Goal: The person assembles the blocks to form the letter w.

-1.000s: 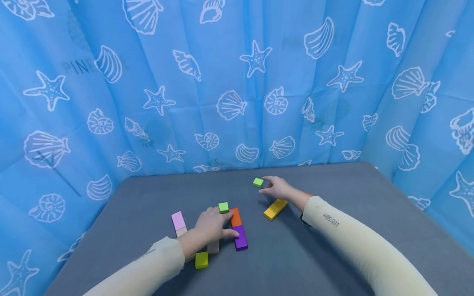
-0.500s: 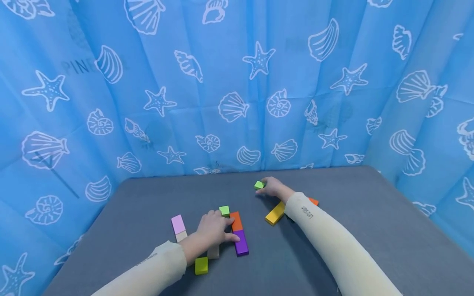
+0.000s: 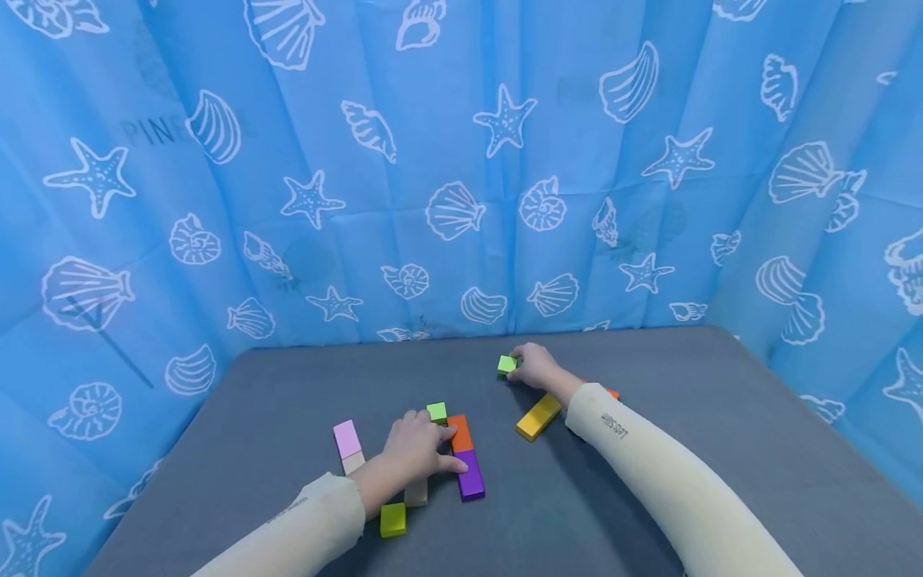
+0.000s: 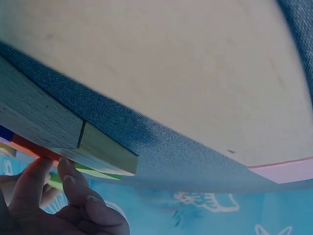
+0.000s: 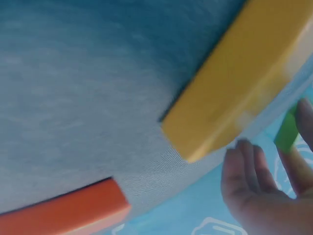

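Note:
In the head view my right hand [image 3: 537, 366] pinches a small light-green block [image 3: 507, 365] between thumb and finger near the back of the table. The right wrist view shows that green block [image 5: 287, 131] between two fingertips, the other fingers extended. My left hand [image 3: 414, 445] rests over a group of blocks at centre left. Its index finger touches an orange block [image 3: 460, 433] and its thumb lies on a purple block [image 3: 471, 476] end to end with it. Another light-green block [image 3: 437, 413] lies by its fingertips. A plain wooden block [image 3: 416, 492] is partly hidden under the hand.
Left of the left hand lie a pink block [image 3: 348, 439] and a pale block [image 3: 353, 462]. An olive-yellow block [image 3: 392, 520] sits near the left wrist. A yellow block [image 3: 538, 416] lies below the right hand; an orange block [image 5: 63, 211] is close by. A blue shell-print curtain [image 3: 447, 160] hangs behind.
My right hand's thumb and finger have closed on the light-green block, which they stood beside earlier. The left hand has stayed over its blocks. The head view has shifted slightly.

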A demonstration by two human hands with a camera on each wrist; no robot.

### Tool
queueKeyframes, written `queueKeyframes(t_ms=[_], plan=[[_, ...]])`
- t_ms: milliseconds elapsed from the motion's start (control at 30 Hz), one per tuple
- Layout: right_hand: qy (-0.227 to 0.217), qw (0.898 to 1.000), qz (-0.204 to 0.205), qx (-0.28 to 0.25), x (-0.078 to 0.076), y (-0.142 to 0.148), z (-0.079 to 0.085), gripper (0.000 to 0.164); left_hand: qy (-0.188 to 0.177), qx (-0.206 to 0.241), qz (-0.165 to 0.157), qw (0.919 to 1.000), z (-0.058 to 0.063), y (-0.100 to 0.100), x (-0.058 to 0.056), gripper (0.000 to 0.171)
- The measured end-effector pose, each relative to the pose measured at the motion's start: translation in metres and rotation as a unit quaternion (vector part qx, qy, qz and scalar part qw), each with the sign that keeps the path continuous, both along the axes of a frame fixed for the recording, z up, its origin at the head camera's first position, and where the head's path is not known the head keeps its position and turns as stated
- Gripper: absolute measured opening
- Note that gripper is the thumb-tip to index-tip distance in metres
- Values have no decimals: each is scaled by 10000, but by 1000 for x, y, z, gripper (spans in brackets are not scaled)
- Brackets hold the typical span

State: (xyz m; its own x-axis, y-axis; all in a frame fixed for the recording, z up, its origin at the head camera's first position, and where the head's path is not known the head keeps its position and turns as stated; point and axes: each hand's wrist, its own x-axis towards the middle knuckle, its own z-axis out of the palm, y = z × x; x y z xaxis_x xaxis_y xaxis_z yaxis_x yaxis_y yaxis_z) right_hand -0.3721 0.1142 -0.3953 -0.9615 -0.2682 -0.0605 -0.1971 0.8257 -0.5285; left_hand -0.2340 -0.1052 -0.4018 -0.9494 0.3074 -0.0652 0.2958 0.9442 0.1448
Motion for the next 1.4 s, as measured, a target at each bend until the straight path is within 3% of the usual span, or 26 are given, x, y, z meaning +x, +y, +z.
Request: queueKeyframes(t_ms=[233,700,833,1000,1200,1400], plan=[[307,9974,39,-656,22,12,5,42,103,20,-46,9999,0,0,3,65],[441,9921,400,-1103,73,16,9,38,105,20,-140,9998,-1,-1,1,66],[103,9881,379,-1488,81,17,11,36,88,34,-141,9999,-1,-1,2,65],[-587,9726,238,-2237,87,18,13,37,59,29,-115,9999,2,-1,2,65],[-840,9659,349,-2425,96,18,12,33,91,-58,-134,9999,0,0,1,65],[-1223,9543,758,-2621,109,21,11,32,82,-42,-115,9999,0,1,1,65]])
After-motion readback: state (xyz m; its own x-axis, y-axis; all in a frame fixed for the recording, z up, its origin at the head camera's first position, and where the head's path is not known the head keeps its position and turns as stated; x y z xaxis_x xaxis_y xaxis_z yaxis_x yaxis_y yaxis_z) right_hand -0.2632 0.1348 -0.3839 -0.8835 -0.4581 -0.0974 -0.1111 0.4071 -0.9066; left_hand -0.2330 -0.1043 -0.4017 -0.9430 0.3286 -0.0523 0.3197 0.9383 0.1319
